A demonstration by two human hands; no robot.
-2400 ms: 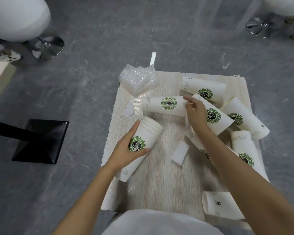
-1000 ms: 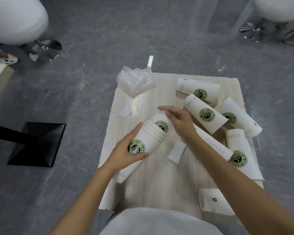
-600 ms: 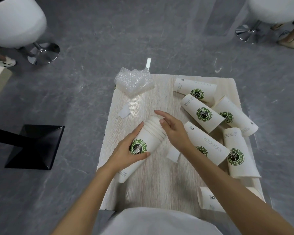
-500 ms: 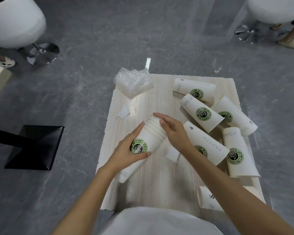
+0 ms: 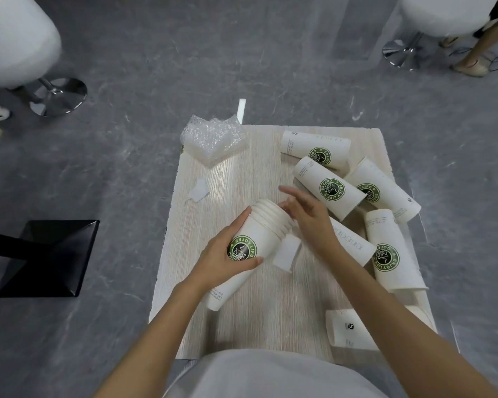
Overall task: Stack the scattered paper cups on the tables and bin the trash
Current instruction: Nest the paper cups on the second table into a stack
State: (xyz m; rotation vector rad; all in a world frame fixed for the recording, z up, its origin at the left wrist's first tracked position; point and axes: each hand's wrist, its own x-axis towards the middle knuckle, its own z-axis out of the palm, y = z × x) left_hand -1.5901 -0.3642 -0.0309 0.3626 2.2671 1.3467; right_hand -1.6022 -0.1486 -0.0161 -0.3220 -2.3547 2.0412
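— What is found nearest, at the near right corner of the tabletop (image 5: 270, 320)?
— A single paper cup (image 5: 348, 331) is seen lying on its side there, partly covered by the right forearm.
— And where is the stack?
— The nested stack of paper cups (image 5: 259, 234) is held tilted over the middle of the tabletop, with its base toward the near edge and its rims toward the far one. It is gripped around its wall by the left hand (image 5: 222, 259), thumb below the green logo and fingers curled over the top. The right hand (image 5: 305, 222) is held at the rims with fingers loosely spread. Nothing is grasped by it, and contact with the rims cannot be told.
— How are the cups expected to handle?
— They are judged light, thin-walled and easily crushed. A loose one is best taken around its wall, near the stiffer rolled rim.
— What lies beyond?
— A folded paper scrap (image 5: 286, 254) is seen just beside the stack. Loose paper cups (image 5: 331, 189) are heaped on their sides along the right edge, up to the far right corner. A smaller scrap (image 5: 199, 192) is found near the left edge. Crumpled bubble wrap (image 5: 213, 139), judged soft and nearly weightless, is found at the far left corner.
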